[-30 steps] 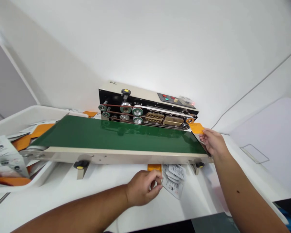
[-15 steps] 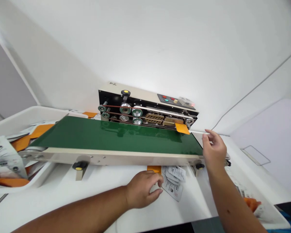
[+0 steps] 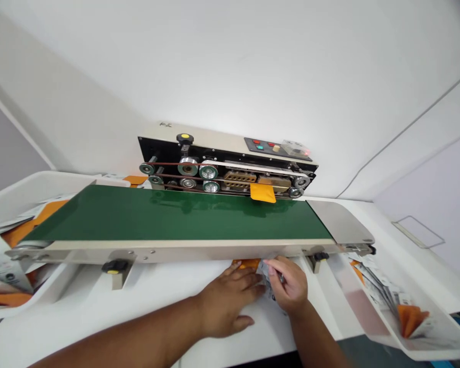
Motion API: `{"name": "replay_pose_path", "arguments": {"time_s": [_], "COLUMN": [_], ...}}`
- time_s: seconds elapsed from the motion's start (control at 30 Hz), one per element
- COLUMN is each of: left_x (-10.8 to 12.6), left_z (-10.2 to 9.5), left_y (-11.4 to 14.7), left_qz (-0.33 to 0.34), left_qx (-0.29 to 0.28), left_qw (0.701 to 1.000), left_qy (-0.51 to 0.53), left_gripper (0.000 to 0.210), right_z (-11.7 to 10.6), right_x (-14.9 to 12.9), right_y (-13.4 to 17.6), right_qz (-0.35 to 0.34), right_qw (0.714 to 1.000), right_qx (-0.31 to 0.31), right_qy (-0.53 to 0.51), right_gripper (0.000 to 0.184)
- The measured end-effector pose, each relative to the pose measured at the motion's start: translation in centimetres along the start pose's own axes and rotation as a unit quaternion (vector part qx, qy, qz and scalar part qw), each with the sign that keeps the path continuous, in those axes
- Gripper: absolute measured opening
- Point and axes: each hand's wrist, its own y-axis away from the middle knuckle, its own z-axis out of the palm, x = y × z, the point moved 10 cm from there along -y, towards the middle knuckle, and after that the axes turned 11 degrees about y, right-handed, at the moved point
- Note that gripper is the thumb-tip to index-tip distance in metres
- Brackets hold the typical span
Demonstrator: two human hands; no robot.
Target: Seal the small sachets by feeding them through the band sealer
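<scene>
A: Item one, the hands?
B: Left hand (image 3: 230,301) lies flat, fingers spread, on the white bench (image 3: 157,296) near its front edge, touching the small stack of printed sachets (image 3: 269,283). Right hand (image 3: 289,283) is curled, fingertips pinching that stack, just under the conveyor's front rail.
A: Item two, the machine?
B: Band sealer (image 3: 226,166) at the bench's back edge; green belt (image 3: 176,214) before it. One orange pouch (image 3: 262,192) sits at the sealing jaws, on the belt's far edge.
A: Trays?
B: White bin (image 3: 42,179) at the left end, holding pouches; right tray (image 3: 437,342) at the right front corner, likewise.
</scene>
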Motion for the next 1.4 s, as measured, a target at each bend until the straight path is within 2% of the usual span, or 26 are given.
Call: {"name": "replay_pose_path", "arguments": {"time_s": [0.1, 0.2, 0.3, 0.4, 0.5, 0.6, 0.67, 0.77, 0.9, 0.97, 1.13, 1.27, 1.33, 1.4], "left_x": [-0.8, -2.1, -2.2, -2.1, -1.5, -1.4, -1.6, -1.4, -0.2, 0.4, 0.8, 1.5, 1.5, 1.3], "left_z": [-0.2, -0.7, -0.9, -0.8, -0.8, -0.9, -0.8, -0.7, -0.8, -1.2, -3.0, -4.7, -5.6, -6.2], "left_y": [-0.1, -0.1, -0.4, -0.6, -0.6, -0.4, -0.3, -0.4, -0.6, -0.5, 0.2, 0.9, 1.3, 1.6], "left_qz": [-0.057, -0.109, -0.087, -0.062, -0.041, -0.046, -0.055, -0.039, 0.015, 0.033, 0.017, 0.037, 0.036, 0.032], "left_qx": [0.013, 0.047, 0.067, 0.064, 0.058, 0.052, 0.046, 0.056, 0.080, 0.091, 0.153, 0.218, 0.250, 0.268], "left_qw": [0.998, 0.991, 0.993, 0.995, 0.997, 0.997, 0.997, 0.996, 0.991, 0.988, 0.981, 0.973, 0.967, 0.963], "left_qy": [-0.038, -0.055, -0.044, -0.041, -0.041, -0.042, -0.043, -0.061, -0.111, -0.121, -0.119, -0.063, -0.027, 0.008], "left_gripper": [0.083, 0.077, 0.055, 0.032, 0.037, 0.065, 0.073, 0.064, 0.024, 0.013, 0.024, 0.031, 0.034, 0.033], "right_z": [0.7, 0.8, 0.6, 0.5, 0.4, 0.6, 0.7, 0.6, 0.5, 0.5, 1.0, 1.6, 2.2, 3.0], "right_x": [0.5, 0.7, 0.6, 0.5, 0.7, 1.0, 1.1, 0.9, 0.7, 0.7, 0.4, -0.3, -0.6, -1.0], "right_y": [0.1, 0.0, -0.2, -0.3, -0.2, 0.0, 0.0, 0.0, 0.0, -0.1, -0.3, -0.4, -0.4, -0.3], "right_qz": [0.014, 0.030, 0.032, 0.033, 0.041, 0.049, 0.051, 0.049, 0.049, 0.050, 0.042, 0.011, -0.004, -0.014], "right_qw": [0.999, 0.998, 0.998, 0.997, 0.997, 0.997, 0.997, 0.997, 0.997, 0.997, 0.997, 0.997, 0.993, 0.984], "right_qx": [-0.029, -0.033, -0.027, -0.023, -0.021, -0.024, -0.025, -0.021, -0.011, -0.008, -0.035, -0.075, -0.104, -0.152], "right_qy": [-0.027, -0.045, -0.051, -0.060, -0.063, -0.061, -0.059, -0.057, -0.058, -0.056, -0.048, -0.031, -0.048, -0.094], "right_gripper": [0.023, 0.022, 0.022, 0.023, 0.024, 0.023, 0.022, 0.021, 0.022, 0.022, 0.019, 0.019, 0.028, 0.045]}}
